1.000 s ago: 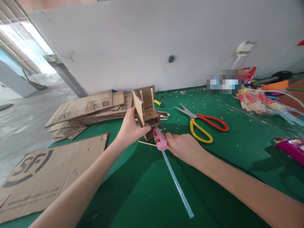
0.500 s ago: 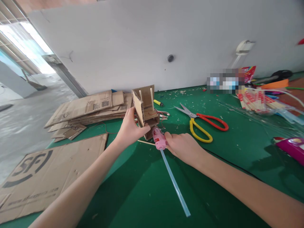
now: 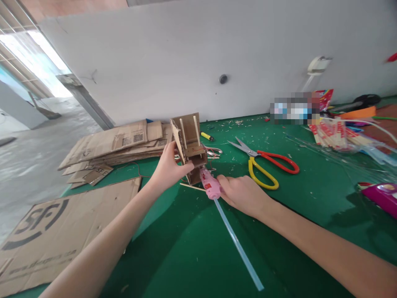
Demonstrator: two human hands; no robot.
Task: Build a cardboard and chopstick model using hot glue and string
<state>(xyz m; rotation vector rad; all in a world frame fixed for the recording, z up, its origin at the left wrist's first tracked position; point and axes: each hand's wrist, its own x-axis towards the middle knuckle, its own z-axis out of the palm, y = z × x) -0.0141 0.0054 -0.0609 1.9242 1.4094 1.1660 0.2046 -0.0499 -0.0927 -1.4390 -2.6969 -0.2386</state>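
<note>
My left hand (image 3: 168, 169) grips a small cardboard model (image 3: 189, 142) with two wooden sticks glued inside, holding it upright just above the green mat. My right hand (image 3: 241, 193) is closed round a pink glue gun (image 3: 209, 184), its nozzle against the model's lower edge. A long clear glue stick (image 3: 238, 246) pokes out of the gun's back toward me. A thin wooden stick (image 3: 192, 187) lies on the mat under the model.
Yellow and red scissors (image 3: 263, 163) lie right of the model, a yellow lighter (image 3: 206, 136) behind it. Flattened cardboard (image 3: 114, 142) is piled at the left, with a large printed sheet (image 3: 58, 225) nearer me. Packets and sticks (image 3: 333, 132) clutter the far right by the white wall.
The model has tilted slightly to the left in my left hand. The glue gun has stayed at its base, and the glue stick's tail has swung a little to the right.
</note>
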